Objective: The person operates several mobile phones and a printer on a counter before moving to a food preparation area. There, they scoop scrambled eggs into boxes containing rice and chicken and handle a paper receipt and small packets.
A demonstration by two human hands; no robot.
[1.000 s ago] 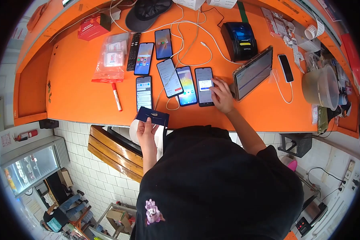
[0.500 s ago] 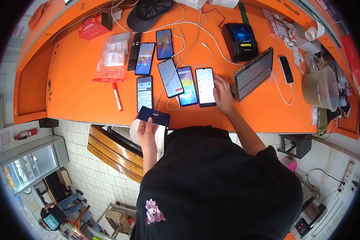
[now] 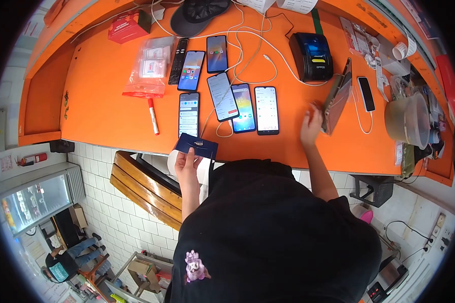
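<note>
My left hand [image 3: 188,164] pinches a dark blue card [image 3: 198,145] with a small light emblem, thumb on top, at the table's front edge. My right hand [image 3: 312,126] is raised at the left edge of a tablet [image 3: 337,98] in a case, fingers extended and somewhat blurred. The tablet stands turned almost edge-on to me. Between my hands lie lit phones: one with a white list screen [image 3: 267,108], one with a colourful screen [image 3: 243,111], and a tilted one [image 3: 222,96] overlapping it. Another phone [image 3: 188,113] lies just beyond the card.
Farther back are two more phones [image 3: 191,70], a remote [image 3: 178,60], a black cap [image 3: 194,15] and a black receipt printer [image 3: 311,56]. White cables [image 3: 253,81] cross the orange table [image 3: 101,111]. A red marker [image 3: 153,116] lies left; a plastic tub [image 3: 409,118] stands right.
My right hand has moved right, from the list-screen phone to the tablet. The tablet has swung round to nearly edge-on. My left hand still holds the card in about the same place.
</note>
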